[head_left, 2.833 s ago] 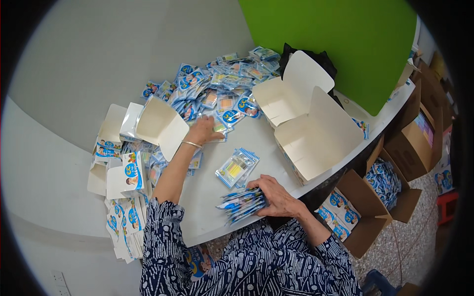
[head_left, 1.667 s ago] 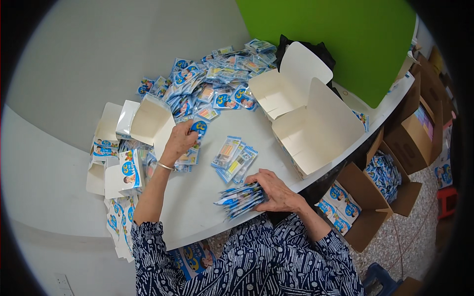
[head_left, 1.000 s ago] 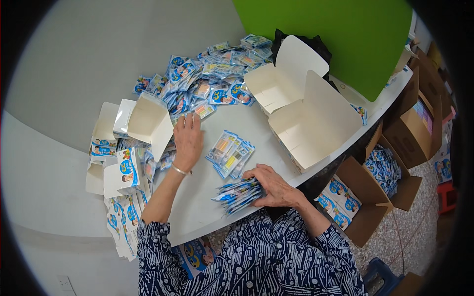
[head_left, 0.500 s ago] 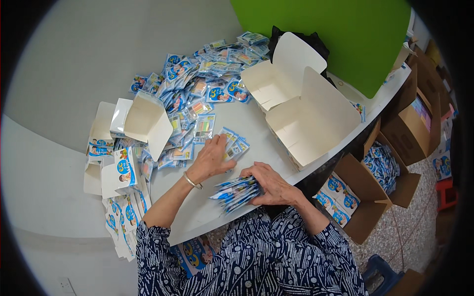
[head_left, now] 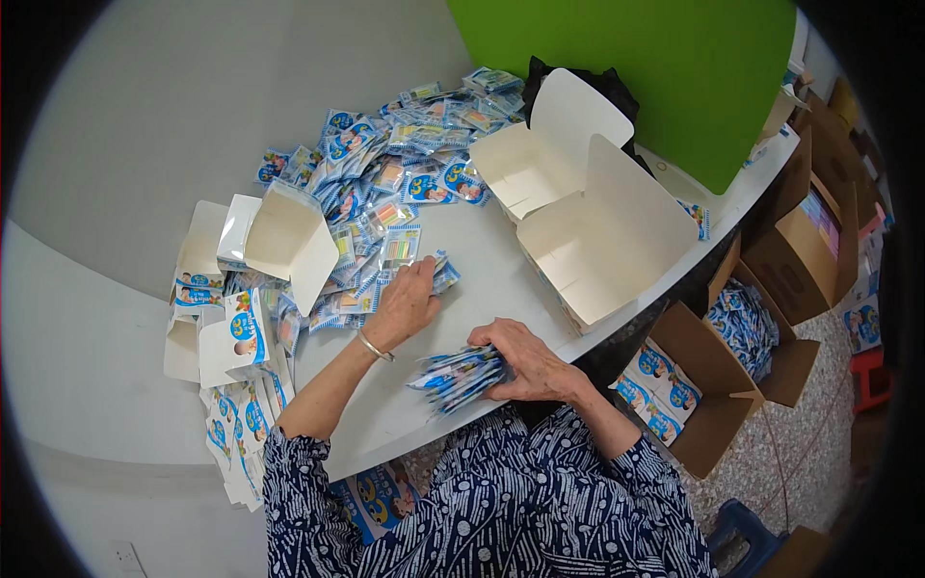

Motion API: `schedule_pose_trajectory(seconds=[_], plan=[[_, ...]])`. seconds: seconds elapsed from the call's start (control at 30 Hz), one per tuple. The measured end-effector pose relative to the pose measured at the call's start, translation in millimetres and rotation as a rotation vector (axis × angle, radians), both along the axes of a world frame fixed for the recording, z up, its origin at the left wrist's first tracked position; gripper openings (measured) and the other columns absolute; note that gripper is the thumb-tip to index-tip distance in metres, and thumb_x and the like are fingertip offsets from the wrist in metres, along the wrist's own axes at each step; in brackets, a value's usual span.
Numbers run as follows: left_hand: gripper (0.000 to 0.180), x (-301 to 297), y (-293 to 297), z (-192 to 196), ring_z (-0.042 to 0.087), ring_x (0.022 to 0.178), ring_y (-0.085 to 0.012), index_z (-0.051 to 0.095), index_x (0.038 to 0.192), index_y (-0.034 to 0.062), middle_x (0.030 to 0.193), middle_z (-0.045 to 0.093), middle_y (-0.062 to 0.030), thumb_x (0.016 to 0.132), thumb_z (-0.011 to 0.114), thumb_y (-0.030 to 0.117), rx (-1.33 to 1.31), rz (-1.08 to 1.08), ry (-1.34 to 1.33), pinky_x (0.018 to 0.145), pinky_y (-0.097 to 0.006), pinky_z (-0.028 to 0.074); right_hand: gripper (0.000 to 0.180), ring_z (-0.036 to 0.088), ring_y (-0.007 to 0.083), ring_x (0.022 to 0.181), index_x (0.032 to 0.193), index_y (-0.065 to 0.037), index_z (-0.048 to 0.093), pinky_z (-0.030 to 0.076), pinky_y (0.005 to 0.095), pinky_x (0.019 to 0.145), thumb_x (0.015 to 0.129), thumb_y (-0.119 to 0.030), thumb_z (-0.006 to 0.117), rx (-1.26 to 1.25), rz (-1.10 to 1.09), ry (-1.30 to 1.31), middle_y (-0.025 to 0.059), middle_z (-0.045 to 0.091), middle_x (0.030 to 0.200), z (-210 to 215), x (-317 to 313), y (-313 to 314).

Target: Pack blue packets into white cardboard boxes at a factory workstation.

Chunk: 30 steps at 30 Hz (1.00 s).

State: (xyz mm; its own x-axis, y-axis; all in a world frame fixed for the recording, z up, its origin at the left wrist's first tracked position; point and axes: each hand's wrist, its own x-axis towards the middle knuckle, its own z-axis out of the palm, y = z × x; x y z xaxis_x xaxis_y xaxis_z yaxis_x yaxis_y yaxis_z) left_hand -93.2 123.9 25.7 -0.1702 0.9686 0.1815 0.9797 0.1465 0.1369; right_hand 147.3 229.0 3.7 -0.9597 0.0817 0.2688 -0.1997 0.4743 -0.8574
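Note:
My right hand (head_left: 528,361) is closed around a thick stack of small plastic packets (head_left: 461,380), blue and white, near the table's front edge. Their edges fan out to the left of my fingers. My left hand (head_left: 407,306), with a bangle on the wrist, reaches to the near edge of the packet pile. Its fingers are together and bent down over a small packet (head_left: 445,274), part of which shows past the fingertips. The palm side is hidden. Beyond it lies a loose heap of similar packets (head_left: 395,183), some with coloured strips showing through clear film.
Two open white boxes (head_left: 617,241) stand at the right of the white table (head_left: 462,226). More open cartons (head_left: 289,236) and flat printed boxes (head_left: 241,429) are at the left. A green panel (head_left: 636,77) rises behind. Brown cardboard boxes (head_left: 713,414) holding packets stand on the right.
The packets beside my left fingers have shifted left and mostly gone under the hand, which moved slightly up. My right hand and its stack have hardly moved.

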Motion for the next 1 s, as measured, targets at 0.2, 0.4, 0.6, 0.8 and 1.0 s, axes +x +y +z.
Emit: schedule_pose_trajectory(seconds=[0.2,0.4,0.6,0.8,1.0], plan=[[0.051,2,-14,47,0.060,0.095,-0.0317,0.052,0.121,-0.0008,0.110,0.057,-0.0187,0.075,0.062,0.019,-0.387,0.071,-0.771,0.086,-0.038,0.048,0.072,0.041,0.0383,0.121,0.119,-0.005,0.040,0.035,0.0428,0.103,0.061,-0.022,0.079,0.101,-0.125,0.100,0.0182,0.039,0.132,-7,0,-4],[0.048,30,-18,53,0.059,0.104,-0.0279,0.050,0.127,0.0021,0.117,0.058,-0.0152,0.088,0.062,0.027,-0.505,-0.260,-0.787,0.088,-0.035,0.047,0.100,0.038,0.0393,0.126,0.135,-0.004,0.027,0.033,0.0422,0.108,0.055,-0.025,0.084,0.038,-0.220,0.146,0.0229,0.033,0.140,-10,-2,-7],[0.048,75,-20,48,0.063,0.100,-0.0331,0.049,0.127,0.0034,0.111,0.063,-0.0218,0.092,0.058,0.034,-0.175,0.154,-0.560,0.086,-0.039,0.048,0.107,0.042,0.0397,0.122,0.138,-0.002,0.024,0.034,0.0429,0.107,0.054,-0.025,0.086,-0.005,-0.125,-0.114,0.0230,0.042,0.130,0,-1,-3],[0.052,75,-29,28,0.063,0.097,-0.0349,0.046,0.130,0.0051,0.113,0.061,-0.0219,0.092,0.057,0.040,-0.049,0.182,-0.424,0.085,-0.041,0.049,0.108,0.043,0.0409,0.120,0.138,-0.002,0.022,0.035,0.0434,0.105,0.054,-0.025,0.086,0.004,-0.119,-0.038,0.0226,0.043,0.128,-2,-3,-4],[0.054,85,-6,42,0.057,0.111,-0.0313,0.043,0.133,0.0027,0.119,0.059,-0.0194,0.095,0.051,0.040,-0.160,0.204,-0.455,0.093,-0.039,0.046,0.116,0.040,0.0331,0.124,0.141,0.000,0.019,0.032,0.0378,0.108,0.050,-0.025,0.087,-0.009,-0.148,-0.013,0.0182,0.035,0.136,-10,-4,-6]])
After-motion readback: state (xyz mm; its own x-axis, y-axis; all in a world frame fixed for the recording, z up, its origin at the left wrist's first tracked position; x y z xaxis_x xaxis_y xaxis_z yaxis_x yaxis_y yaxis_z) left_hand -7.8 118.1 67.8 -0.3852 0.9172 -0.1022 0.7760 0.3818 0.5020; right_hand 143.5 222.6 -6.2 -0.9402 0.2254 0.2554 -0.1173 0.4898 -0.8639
